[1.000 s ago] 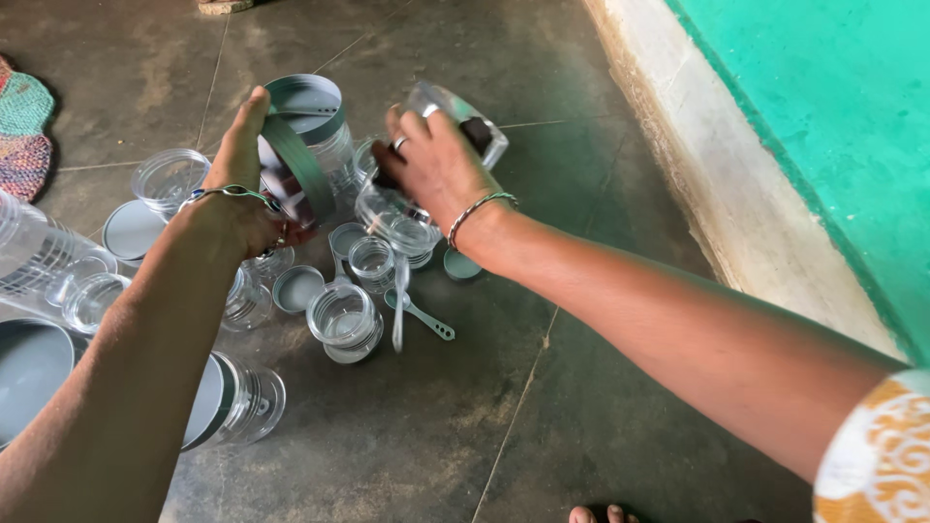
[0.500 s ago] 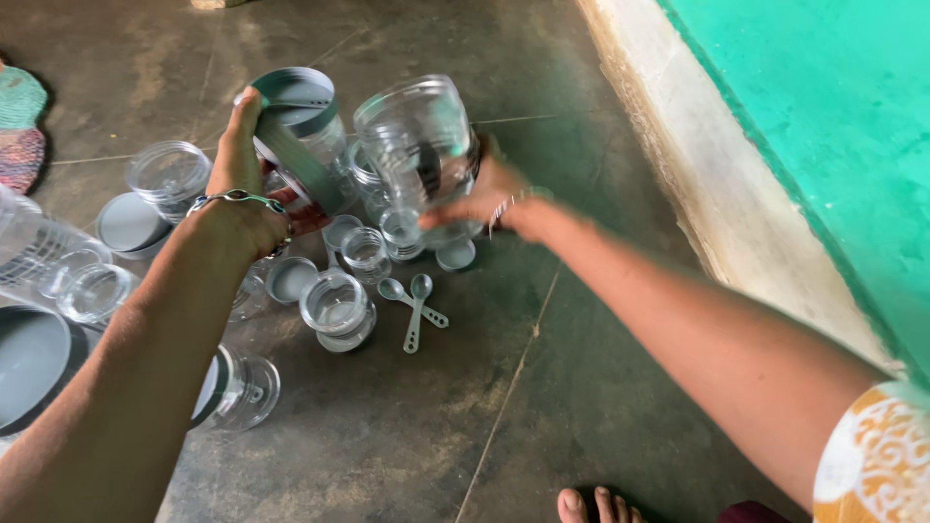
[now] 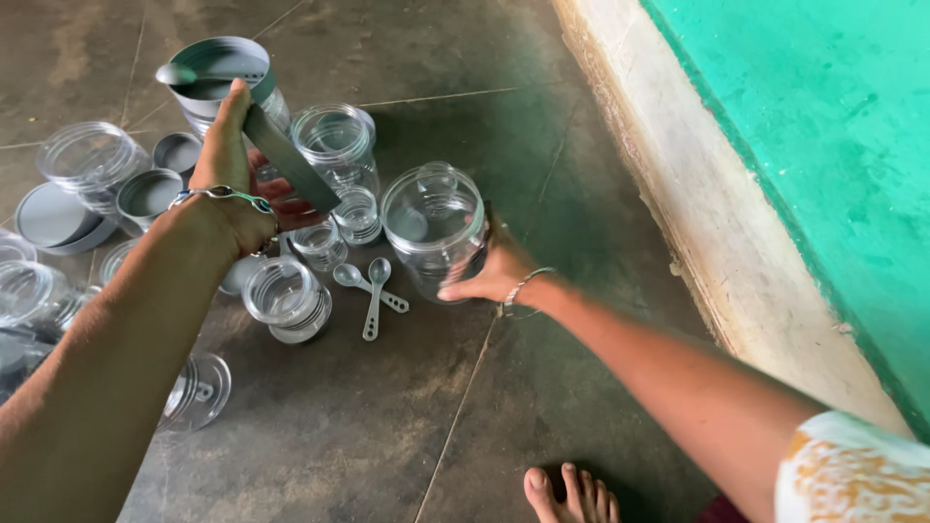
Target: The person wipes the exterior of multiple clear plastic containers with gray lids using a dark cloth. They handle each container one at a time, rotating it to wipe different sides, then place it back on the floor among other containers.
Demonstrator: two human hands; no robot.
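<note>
Right hand (image 3: 496, 271): we've got it wrapped round the clear jar (image 3: 435, 228), jar down near the floor, just right of the two grey spoons (image 3: 371, 286).
Left hand (image 3: 237, 184): gripping a grey lid (image 3: 288, 160), far left.
Change: jar was up in the air half a second ago, now it's lower.

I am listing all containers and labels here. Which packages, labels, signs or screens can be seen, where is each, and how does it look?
No labels, signs or screens show; only plain containers.
Big jar: clear, round, held by the right hand low over the floor.
Grey lid: round, seen edge-on, in the left hand.
Tall jar: clear, grey rim, a spoon across its top, behind the left hand.
Small jars: clear, open, clustered on the floor.
Two spoons: grey, crossed, beside them.
</note>
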